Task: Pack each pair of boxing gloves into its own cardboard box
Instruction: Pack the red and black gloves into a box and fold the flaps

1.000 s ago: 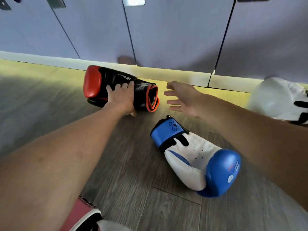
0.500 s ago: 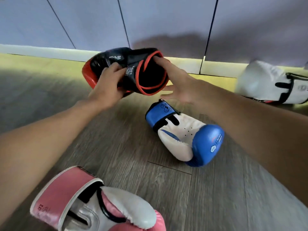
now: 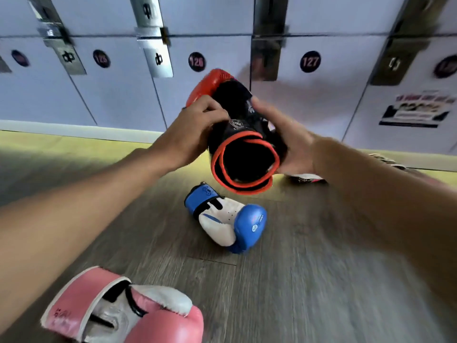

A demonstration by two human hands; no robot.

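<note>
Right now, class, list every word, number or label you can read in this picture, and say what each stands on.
"127": round sticker on a locker door.
"12", last digit blurred: next sticker to its left.
Far-left stickers: too blurred.
Poster on the right locker: blurred, unreadable.
Patch on the black and red glove: too small.
Marks on the pink glove and blue glove: unreadable.

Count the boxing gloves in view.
4: black-and-red padded glove gripped between left hand and right hand; blue-and-white glove on the wood floor; pink-and-white glove bottom left; white glove mostly hidden behind the right forearm. Others may be hidden.
</note>
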